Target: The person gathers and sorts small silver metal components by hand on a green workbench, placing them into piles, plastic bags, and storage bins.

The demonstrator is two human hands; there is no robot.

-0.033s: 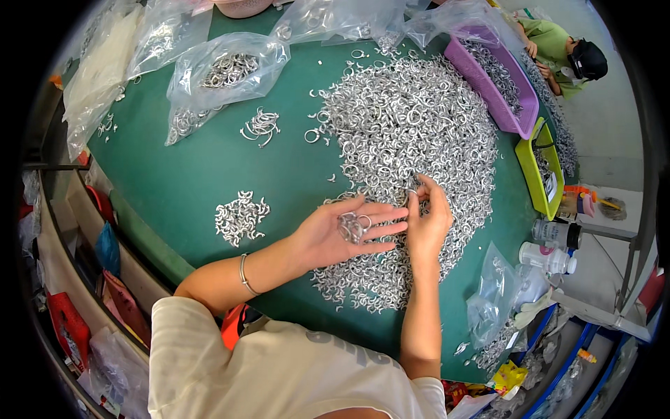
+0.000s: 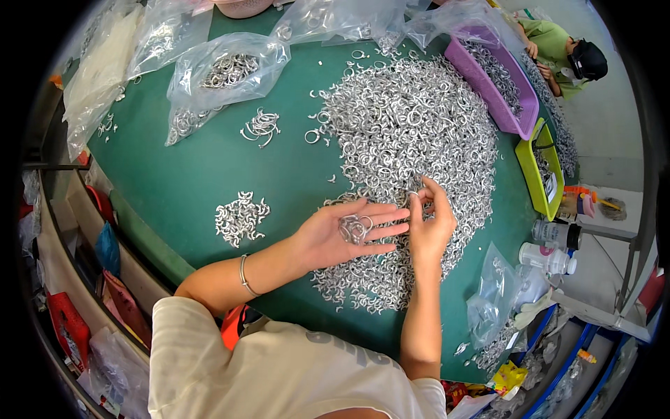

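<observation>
My left hand [image 2: 328,234] is palm up with its fingers stretched apart, and several loose silver rings [image 2: 354,228] lie on the palm. Close by its fingertips, my right hand [image 2: 431,223] is closed in a pinch on a small silver ring [image 2: 413,194]. Part of that ring is hidden by the fingers. Under and beyond both hands spreads a large heap of small silver rings [image 2: 412,119], many of them open-ended. To the left lie two smaller groups, a compact pile of ring pieces [image 2: 241,218] and a looser cluster of thin rings [image 2: 262,126].
The green table [image 2: 167,188] carries clear bags [image 2: 262,52] of rings at the back. A purple basket [image 2: 520,124] and a yellow-green basket [image 2: 548,199] stand right. Near them are bottles [image 2: 544,257] and a plastic bag [image 2: 492,293]. Another person [image 2: 558,52] sits at far right.
My right hand has shifted slightly to the right, its fingers a little differently bent around the ring. The left hand stays almost where it was, rings still on its palm.
</observation>
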